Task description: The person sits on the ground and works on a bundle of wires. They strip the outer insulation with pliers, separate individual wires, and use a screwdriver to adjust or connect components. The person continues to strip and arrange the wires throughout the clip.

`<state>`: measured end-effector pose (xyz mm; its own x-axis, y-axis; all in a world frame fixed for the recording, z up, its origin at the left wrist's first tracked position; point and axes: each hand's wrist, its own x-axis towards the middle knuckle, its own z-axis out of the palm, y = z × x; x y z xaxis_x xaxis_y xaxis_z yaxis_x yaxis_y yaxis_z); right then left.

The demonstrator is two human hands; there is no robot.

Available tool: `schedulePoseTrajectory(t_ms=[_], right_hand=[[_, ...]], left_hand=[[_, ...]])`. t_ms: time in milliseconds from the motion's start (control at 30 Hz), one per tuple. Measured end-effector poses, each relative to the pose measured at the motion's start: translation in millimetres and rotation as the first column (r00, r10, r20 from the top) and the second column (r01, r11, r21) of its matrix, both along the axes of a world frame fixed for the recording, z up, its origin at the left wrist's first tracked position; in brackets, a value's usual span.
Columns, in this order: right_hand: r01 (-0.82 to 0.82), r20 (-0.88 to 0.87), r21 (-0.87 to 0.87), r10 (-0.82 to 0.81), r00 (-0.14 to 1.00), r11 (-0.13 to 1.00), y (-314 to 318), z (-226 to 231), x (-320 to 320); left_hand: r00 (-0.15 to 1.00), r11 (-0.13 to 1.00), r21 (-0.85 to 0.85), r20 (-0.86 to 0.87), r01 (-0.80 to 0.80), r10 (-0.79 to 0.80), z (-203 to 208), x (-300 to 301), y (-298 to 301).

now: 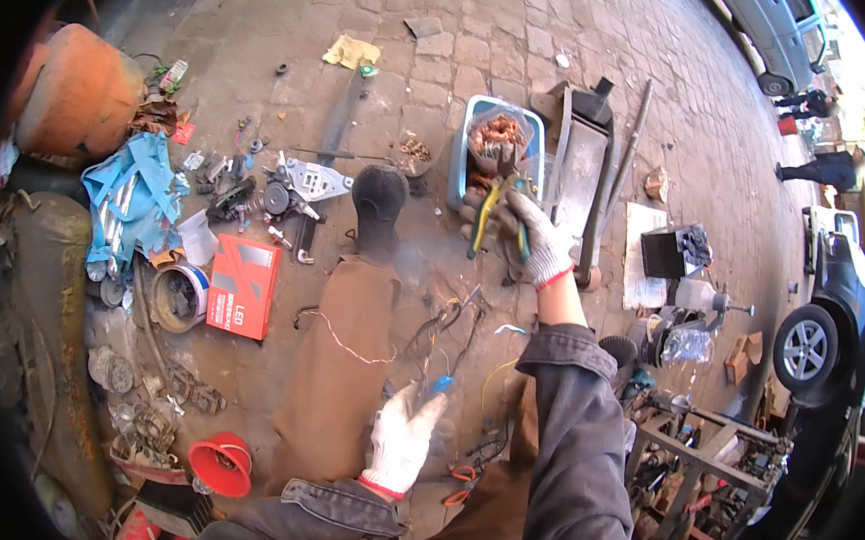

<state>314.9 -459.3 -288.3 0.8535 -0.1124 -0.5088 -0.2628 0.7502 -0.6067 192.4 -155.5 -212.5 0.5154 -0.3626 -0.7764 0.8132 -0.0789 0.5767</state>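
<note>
My right hand (pixel 540 237), in a grey-and-white work glove, is closed around pliers with yellow-green handles (pixel 486 220). Their jaws point away from me, over the near end of a light-blue plastic bin (pixel 458 161). A clear bag of copper-coloured scrap (pixel 497 131) sits inside that bin. Lower down, between my legs, my gloved left hand (pixel 404 437) pinches a blue connector (pixel 442 384). Thin dark wires (pixel 447 321) run up from it over the paving. One reddish-white wire (pixel 347 348) lies across my brown trouser leg.
Right of the bin stands a metal floor jack (pixel 580 165) with a long bar (pixel 630 148). To the left are a red box (pixel 244 287), a tape roll (pixel 179 296), mechanical parts (pixel 303 179) and a red bucket (pixel 219 463). Orange-handled scissors (pixel 458 486) lie near my left hand. A metal frame (pixel 705 460) stands right.
</note>
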Motion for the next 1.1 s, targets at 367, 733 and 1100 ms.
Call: schedulePoseTrajectory(t_ms=[367,733,1100], right_hand=[[-0.273,-0.248,-0.578,0.154,0.956,0.769,-4.5,-19.0,-8.8],[-0.251,-0.264,-0.965,0.270,0.926,-0.082,48.0,45.5,-111.0],[-0.011,-0.137,-0.711,-0.123,0.983,0.703,166.6,140.0,-241.9]], left_hand=[[0.999,1.000,-0.001,0.028,0.025,-0.025,2.8,0.4,-3.2],[0.999,0.988,-0.151,0.043,-0.015,0.022,-2.1,-1.0,-5.5],[0.937,0.844,-0.447,-0.034,0.296,-0.347,34.6,-9.8,5.1]])
